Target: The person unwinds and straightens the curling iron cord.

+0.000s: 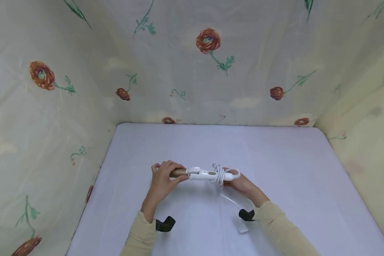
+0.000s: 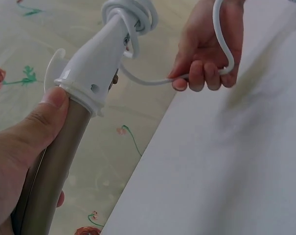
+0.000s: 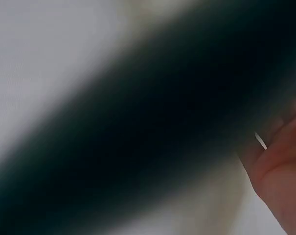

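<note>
A white curling iron (image 1: 203, 174) with a brown-gold barrel (image 2: 64, 156) is held above the white table. My left hand (image 1: 162, 179) grips the barrel, its thumb (image 2: 42, 117) lying by the white collar. White cord (image 1: 221, 175) is wound around the handle. My right hand (image 1: 241, 183) is behind the handle end in the head view; in the left wrist view its curled fingers pinch a length of cord (image 2: 152, 82). A white plug (image 1: 242, 227) hangs from the cord near the right sleeve. A dark blur hides most of the right wrist view, with part of the right palm (image 3: 284, 171) at its edge.
The white table (image 1: 217, 142) has floral sheeting (image 1: 179, 64) behind it and at both sides. Black wrist-mounted pieces stick out by the left sleeve (image 1: 141, 231) and the right sleeve (image 1: 283, 227).
</note>
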`<state>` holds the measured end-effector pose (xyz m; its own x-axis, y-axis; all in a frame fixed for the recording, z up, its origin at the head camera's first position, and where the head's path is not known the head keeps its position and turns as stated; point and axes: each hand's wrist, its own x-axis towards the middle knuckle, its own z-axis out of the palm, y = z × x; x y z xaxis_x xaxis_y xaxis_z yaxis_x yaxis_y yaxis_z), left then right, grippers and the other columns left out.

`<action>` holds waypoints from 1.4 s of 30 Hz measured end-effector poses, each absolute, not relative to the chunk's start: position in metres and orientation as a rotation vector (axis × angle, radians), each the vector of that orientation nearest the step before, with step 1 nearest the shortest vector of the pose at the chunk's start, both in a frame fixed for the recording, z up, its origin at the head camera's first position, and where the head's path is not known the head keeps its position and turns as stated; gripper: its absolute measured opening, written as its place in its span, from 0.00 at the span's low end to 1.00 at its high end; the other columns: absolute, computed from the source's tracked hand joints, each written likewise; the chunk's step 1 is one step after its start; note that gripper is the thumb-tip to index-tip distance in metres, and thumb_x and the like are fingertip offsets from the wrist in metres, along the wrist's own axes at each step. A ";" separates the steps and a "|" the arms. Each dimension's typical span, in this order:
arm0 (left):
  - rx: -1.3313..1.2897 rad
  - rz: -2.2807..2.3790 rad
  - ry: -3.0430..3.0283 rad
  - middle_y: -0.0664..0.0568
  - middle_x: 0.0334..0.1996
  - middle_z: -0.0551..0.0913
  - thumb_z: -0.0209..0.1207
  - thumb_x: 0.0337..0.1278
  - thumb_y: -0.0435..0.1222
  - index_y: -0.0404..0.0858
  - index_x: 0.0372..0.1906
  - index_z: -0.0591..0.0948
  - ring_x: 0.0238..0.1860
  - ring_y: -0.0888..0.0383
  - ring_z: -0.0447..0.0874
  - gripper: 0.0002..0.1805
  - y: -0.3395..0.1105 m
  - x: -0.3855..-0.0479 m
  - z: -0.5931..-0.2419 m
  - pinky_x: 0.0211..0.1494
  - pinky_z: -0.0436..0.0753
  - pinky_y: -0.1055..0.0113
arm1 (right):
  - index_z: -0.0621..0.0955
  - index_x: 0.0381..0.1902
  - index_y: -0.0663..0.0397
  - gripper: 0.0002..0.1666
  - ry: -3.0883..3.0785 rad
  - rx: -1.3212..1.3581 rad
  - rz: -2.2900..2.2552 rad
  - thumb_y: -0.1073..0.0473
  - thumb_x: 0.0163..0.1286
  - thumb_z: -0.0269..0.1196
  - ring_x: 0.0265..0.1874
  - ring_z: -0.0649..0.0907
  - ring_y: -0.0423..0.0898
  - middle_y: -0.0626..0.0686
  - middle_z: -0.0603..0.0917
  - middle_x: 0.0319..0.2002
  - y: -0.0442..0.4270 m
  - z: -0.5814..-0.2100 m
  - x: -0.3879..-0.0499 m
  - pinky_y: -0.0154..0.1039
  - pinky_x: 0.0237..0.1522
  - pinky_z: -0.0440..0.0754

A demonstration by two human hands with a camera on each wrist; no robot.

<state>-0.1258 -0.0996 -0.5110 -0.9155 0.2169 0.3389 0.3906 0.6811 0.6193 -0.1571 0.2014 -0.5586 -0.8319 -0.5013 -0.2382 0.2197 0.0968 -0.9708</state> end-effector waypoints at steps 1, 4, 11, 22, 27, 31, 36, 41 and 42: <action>-0.497 -1.058 -2.661 0.60 0.36 0.83 0.67 0.42 0.54 0.49 0.42 0.83 0.40 0.59 0.77 0.20 -0.100 -0.126 -0.512 0.53 0.56 0.52 | 0.81 0.38 0.52 0.08 1.936 -0.254 -1.733 0.61 0.70 0.55 0.36 0.78 0.36 0.39 0.80 0.36 0.206 -0.554 -0.161 0.35 0.42 0.76; -0.510 -1.059 -2.680 0.61 0.37 0.83 0.67 0.42 0.54 0.50 0.41 0.83 0.40 0.59 0.77 0.20 -0.101 -0.127 -0.515 0.53 0.56 0.53 | 0.80 0.41 0.58 0.12 2.132 -0.200 -1.542 0.58 0.73 0.53 0.34 0.75 0.36 0.41 0.79 0.33 0.219 -0.539 -0.172 0.34 0.39 0.74; -0.547 -1.015 -2.712 0.61 0.37 0.82 0.66 0.41 0.54 0.52 0.42 0.85 0.39 0.60 0.76 0.20 -0.098 -0.126 -0.521 0.51 0.56 0.53 | 0.80 0.44 0.63 0.21 2.282 -0.204 -1.335 0.49 0.74 0.52 0.21 0.69 0.38 0.46 0.70 0.22 0.230 -0.489 -0.194 0.32 0.27 0.69; -0.563 -0.950 -2.703 0.59 0.36 0.81 0.66 0.41 0.54 0.52 0.43 0.86 0.38 0.58 0.77 0.20 -0.092 -0.128 -0.521 0.52 0.57 0.50 | 0.80 0.43 0.58 0.18 2.301 -0.263 -1.338 0.50 0.74 0.51 0.13 0.62 0.37 0.45 0.67 0.16 0.211 -0.443 -0.186 0.30 0.17 0.60; -0.543 -0.900 -2.685 0.58 0.34 0.81 0.67 0.40 0.54 0.51 0.41 0.86 0.37 0.58 0.77 0.20 -0.089 -0.129 -0.524 0.51 0.57 0.49 | 0.80 0.42 0.59 0.18 2.317 -0.279 -1.337 0.51 0.74 0.51 0.13 0.60 0.37 0.46 0.69 0.17 0.206 -0.432 -0.176 0.31 0.18 0.59; -0.512 -0.905 -2.679 0.59 0.34 0.81 0.67 0.40 0.54 0.52 0.42 0.86 0.37 0.59 0.76 0.20 -0.086 -0.130 -0.526 0.51 0.56 0.50 | 0.78 0.43 0.59 0.18 2.269 -0.273 -1.396 0.51 0.76 0.48 0.13 0.61 0.37 0.47 0.71 0.20 0.195 -0.426 -0.166 0.30 0.18 0.60; -0.458 -0.933 -2.661 0.59 0.34 0.82 0.68 0.40 0.54 0.52 0.41 0.86 0.36 0.59 0.76 0.20 -0.081 -0.133 -0.526 0.52 0.56 0.51 | 0.76 0.43 0.61 0.19 2.215 -0.285 -1.492 0.51 0.77 0.46 0.12 0.61 0.37 0.48 0.72 0.21 0.181 -0.426 -0.153 0.29 0.17 0.61; -0.372 -0.927 -2.662 0.58 0.35 0.82 0.67 0.41 0.54 0.52 0.41 0.86 0.37 0.57 0.76 0.19 -0.078 -0.135 -0.526 0.52 0.57 0.50 | 0.75 0.44 0.64 0.19 2.192 -0.307 -1.566 0.52 0.77 0.47 0.11 0.60 0.37 0.49 0.71 0.22 0.174 -0.427 -0.137 0.30 0.16 0.60; -0.352 -0.924 -2.663 0.57 0.35 0.82 0.67 0.41 0.54 0.52 0.41 0.86 0.38 0.57 0.77 0.19 -0.077 -0.135 -0.525 0.52 0.58 0.50 | 0.74 0.45 0.65 0.19 2.183 -0.322 -1.580 0.53 0.76 0.47 0.11 0.60 0.37 0.49 0.71 0.22 0.172 -0.428 -0.134 0.30 0.16 0.60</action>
